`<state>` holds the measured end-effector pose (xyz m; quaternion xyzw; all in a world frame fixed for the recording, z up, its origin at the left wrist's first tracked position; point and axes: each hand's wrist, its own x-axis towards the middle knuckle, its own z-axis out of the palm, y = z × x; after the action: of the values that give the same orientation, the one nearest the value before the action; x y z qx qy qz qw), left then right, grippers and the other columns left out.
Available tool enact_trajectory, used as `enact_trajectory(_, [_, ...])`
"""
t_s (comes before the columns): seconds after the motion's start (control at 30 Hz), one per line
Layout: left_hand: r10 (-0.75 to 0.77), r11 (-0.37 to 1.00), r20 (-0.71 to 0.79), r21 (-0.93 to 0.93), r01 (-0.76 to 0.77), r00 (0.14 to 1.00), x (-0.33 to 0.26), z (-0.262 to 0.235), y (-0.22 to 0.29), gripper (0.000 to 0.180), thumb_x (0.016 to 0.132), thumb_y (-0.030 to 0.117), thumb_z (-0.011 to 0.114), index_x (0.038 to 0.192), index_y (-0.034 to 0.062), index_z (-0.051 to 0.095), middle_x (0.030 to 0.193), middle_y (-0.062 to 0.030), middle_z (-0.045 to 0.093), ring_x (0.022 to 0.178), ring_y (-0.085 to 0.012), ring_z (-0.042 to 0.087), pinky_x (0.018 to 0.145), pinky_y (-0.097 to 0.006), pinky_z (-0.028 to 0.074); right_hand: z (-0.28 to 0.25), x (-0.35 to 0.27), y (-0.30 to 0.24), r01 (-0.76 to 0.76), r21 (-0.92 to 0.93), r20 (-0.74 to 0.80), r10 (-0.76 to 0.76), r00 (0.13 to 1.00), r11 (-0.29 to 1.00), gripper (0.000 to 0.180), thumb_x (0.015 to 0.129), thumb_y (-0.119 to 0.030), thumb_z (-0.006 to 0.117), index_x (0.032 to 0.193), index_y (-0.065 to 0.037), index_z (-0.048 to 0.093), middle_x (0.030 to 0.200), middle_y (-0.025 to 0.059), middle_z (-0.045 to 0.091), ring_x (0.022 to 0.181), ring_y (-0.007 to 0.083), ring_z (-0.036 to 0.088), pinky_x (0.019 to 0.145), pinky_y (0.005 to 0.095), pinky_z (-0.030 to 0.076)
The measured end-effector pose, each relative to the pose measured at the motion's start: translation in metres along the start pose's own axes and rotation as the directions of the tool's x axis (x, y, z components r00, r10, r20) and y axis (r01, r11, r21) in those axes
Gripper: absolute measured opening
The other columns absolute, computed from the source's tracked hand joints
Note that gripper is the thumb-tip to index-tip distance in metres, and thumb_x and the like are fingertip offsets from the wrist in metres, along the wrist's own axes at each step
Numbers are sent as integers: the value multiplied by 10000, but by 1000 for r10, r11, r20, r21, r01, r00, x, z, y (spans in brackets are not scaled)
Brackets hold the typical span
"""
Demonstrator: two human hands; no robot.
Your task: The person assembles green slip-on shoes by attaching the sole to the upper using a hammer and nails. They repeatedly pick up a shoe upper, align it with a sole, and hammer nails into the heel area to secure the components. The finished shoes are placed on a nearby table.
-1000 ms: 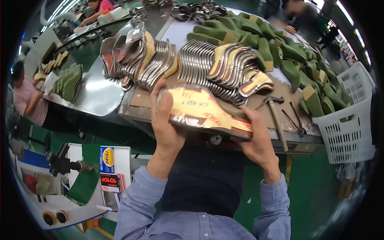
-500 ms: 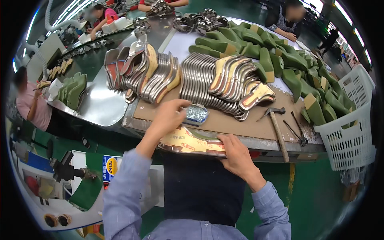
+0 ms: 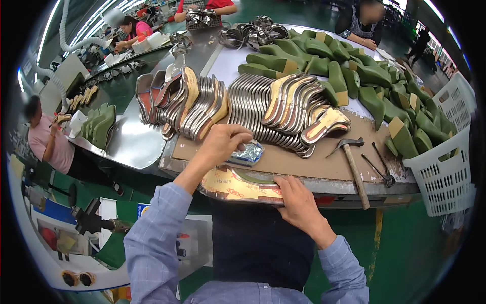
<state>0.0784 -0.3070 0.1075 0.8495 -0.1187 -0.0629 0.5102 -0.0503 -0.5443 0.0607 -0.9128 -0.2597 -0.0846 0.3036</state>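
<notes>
At the bench's near edge lies a green shoe last with a cream insole board (image 3: 238, 188) facing up, its rim silvery. My right hand (image 3: 302, 205) is closed round its right end, thumb side along the top. Above the last's left part, my left hand (image 3: 223, 143) is raised with its fingers curled into a pinch. Anything between those fingertips is too small to make out. Just beyond the last, partly behind my left fingers, sits a small blue-and-clear plastic packet (image 3: 251, 154).
Silvery shoe uppers with cream insoles (image 3: 276, 109) stand in tight rows across the bench. Green shoe lasts (image 3: 369, 101) are heaped at the far right beside a white crate (image 3: 443, 172). A hammer (image 3: 356, 175) and pincers (image 3: 387, 177) lie at right. Co-workers sit farther off.
My left hand has lifted slightly from beside the packet, its fingers now more curled. My right hand still holds the last, which has tilted a little. The whole view has shifted slightly.
</notes>
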Motion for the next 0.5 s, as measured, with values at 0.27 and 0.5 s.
enact_trajectory(0.27, [337,940,51,36,-339,940,-71,65,29,185,919,56,685,1081,-25,715,909,-94,740,826,-142,705,734,-275,549,-5,-3,2,-31,29,65,29,997,999,735,721,-57,796,1366,24,452,1211,209,561,1121,404,562,941,461,481])
enact_trajectory(0.5, [-17,994,155,109,0,988,-77,70,44,131,878,133,732,977,47,737,984,-87,756,915,-226,721,836,-331,536,-70,-50,71,-336,-449,-338,191,922,828,598,886,-244,701,1400,-35,479,1253,231,566,1122,398,556,963,484,442])
